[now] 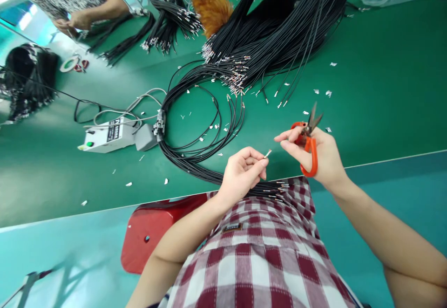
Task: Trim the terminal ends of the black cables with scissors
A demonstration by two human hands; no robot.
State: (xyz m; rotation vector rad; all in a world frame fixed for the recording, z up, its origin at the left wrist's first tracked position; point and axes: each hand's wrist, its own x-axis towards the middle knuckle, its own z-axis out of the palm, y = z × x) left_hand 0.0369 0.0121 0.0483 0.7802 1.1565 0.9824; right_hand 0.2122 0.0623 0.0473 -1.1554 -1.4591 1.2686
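Note:
Between thumb and fingers, my left hand [242,170] pinches the end of a black cable, its pale stripped tip [268,153] poking out. A looped bundle of black cables [195,166] runs beneath that hand, and its loose ends [279,188] lie at the table edge against my checked apron [265,247]. Orange-handled scissors [309,152] hang on my right hand [323,156], blades apart and pointing away from me. The thumb and forefinger of this hand reach toward the cable tip without touching it.
A thick pile of black cables [293,33] lies across the back of the green table [391,84]. At left stand a white box with a green button [111,135] and a grey adapter [145,136]. White scraps are scattered about. A co-worker's hands [75,21] are at far left. A red stool [150,238] is below.

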